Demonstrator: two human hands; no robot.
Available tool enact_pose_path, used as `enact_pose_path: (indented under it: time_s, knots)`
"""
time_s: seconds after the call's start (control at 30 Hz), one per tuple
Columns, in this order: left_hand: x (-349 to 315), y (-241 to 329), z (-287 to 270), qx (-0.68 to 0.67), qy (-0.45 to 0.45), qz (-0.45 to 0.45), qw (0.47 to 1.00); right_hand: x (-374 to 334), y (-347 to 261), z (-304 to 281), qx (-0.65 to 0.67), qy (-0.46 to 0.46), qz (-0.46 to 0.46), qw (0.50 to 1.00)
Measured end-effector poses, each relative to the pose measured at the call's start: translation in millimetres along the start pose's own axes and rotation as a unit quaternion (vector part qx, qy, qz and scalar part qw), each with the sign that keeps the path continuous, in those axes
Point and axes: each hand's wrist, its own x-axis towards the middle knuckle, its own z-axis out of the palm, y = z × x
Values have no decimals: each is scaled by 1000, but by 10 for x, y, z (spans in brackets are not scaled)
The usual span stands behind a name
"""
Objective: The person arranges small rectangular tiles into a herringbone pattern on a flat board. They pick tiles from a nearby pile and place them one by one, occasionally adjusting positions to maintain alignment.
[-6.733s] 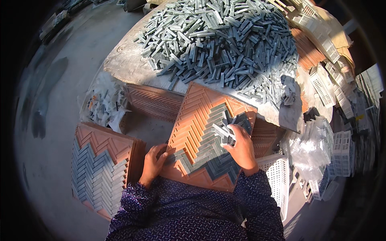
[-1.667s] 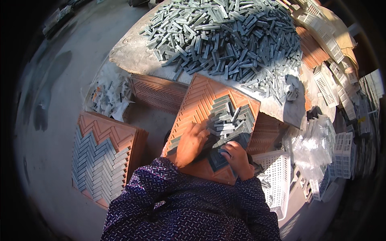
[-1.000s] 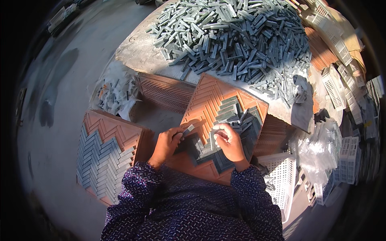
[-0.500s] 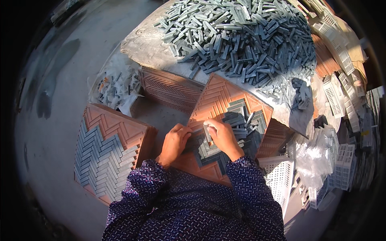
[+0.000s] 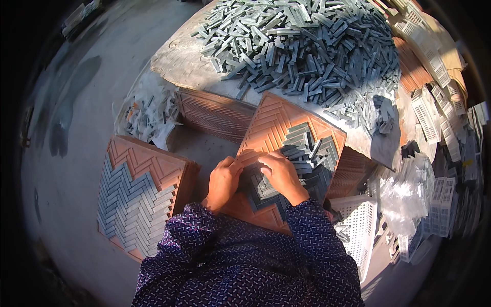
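An orange mould tray (image 5: 271,120) with herringbone slots lies tilted before me. Dark grey-green tile strips (image 5: 327,176) fill many of its slots, and several loose strips (image 5: 307,156) lie crosswise on top. My left hand (image 5: 223,183) is closed at the tray's left edge, thumb against curled fingers; whatever is in them is hidden. My right hand (image 5: 284,176) rests over the tray's middle with fingers bent down and pinched at the slots, covering what they hold. To the left, a second mould tray (image 5: 148,157) tops a stack, largely filled with grey strips (image 5: 134,202).
A big heap of loose strips (image 5: 307,56) covers the worktable (image 5: 176,56) ahead. More stacked trays (image 5: 215,116) stand behind. On the right are a white perforated crate (image 5: 360,212) and clear plastic wrapping (image 5: 406,187). A plastic-lined box of scraps (image 5: 148,110) sits at left.
My right hand has shifted slightly left and closer to my left hand. The pale strip seen under its fingers before is now hidden. My left hand stays nearly in place.
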Motion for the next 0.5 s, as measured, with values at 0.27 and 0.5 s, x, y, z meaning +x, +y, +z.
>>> enact_pose_path:
  time_s: [0.27, 0.5]
  knots:
    - [-13, -43, -36, 51, -23, 61, 997, -203, -16, -338, 41, 117, 56, 991]
    - [43, 174, -32, 72, -21, 121, 990, -514, 335, -557, -96, 185, 50, 977]
